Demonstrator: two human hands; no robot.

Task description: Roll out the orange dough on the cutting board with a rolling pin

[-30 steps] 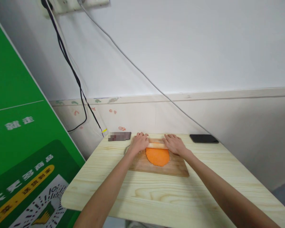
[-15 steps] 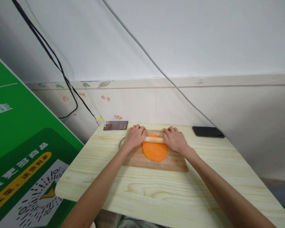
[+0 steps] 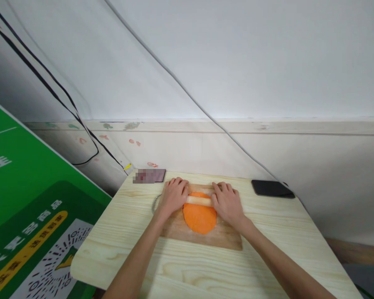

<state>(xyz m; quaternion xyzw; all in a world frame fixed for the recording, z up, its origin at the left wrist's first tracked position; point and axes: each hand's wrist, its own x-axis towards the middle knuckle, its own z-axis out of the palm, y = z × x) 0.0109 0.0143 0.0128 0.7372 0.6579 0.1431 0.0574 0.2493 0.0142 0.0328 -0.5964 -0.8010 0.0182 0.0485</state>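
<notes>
A pale wooden rolling pin (image 3: 199, 201) lies crosswise over the upper part of a flat, round orange dough sheet (image 3: 200, 220). My left hand (image 3: 175, 194) is closed over the pin's left end, and my right hand (image 3: 227, 202) over its right end. Both ends of the pin are hidden under my fingers. Beneath the dough is a brown wooden cutting board (image 3: 202, 241), with a metal ring handle (image 3: 153, 204) at its left side, partly behind my left wrist.
Behind my left hand lies a phone (image 3: 148, 175), partly pixelated. A dark phone (image 3: 272, 188) rests at the back right, beside a grey cable (image 3: 180, 83) along the wall. A green printed board (image 3: 50, 195) leans left of the wooden table (image 3: 112, 241).
The view has tilted up, so the table sits lower in the picture. More dough shows beyond the pin, which has moved slightly nearer me over the sheet. Both hands keep their hold.
</notes>
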